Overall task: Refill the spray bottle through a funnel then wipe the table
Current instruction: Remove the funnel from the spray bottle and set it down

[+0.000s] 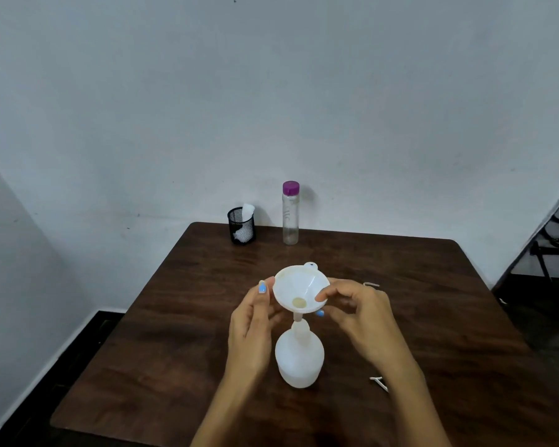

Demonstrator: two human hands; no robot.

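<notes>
Head view, near to far. Two bare forearms enter from the lower edge over a dark wood-grain table point(175, 366). Between them, close to the table's middle, a translucent white spray bottle point(299, 356) stands upright with its spray head removed. A white funnel point(300, 290) sits above it, its stem entering the bottle's neck and its bowl tipped slightly toward the viewer. The left hand point(250, 327) is set against the funnel's left rim, fingers mostly straight, the thumb with a blue-painted nail touching the rim. The right hand point(359, 312) pinches the right rim of the funnel between thumb and curled fingers. A small white part point(380, 382) lies on the table just right of the right forearm, too small to identify; another pale item shows beyond the right hand, mostly hidden. At the far edge, against the pale wall point(271, 91), a clear water bottle point(290, 214) with a purple cap point(290, 187) stands upright, and just left of it a black mesh cup point(241, 225) holds a white cloth point(248, 209).
</notes>
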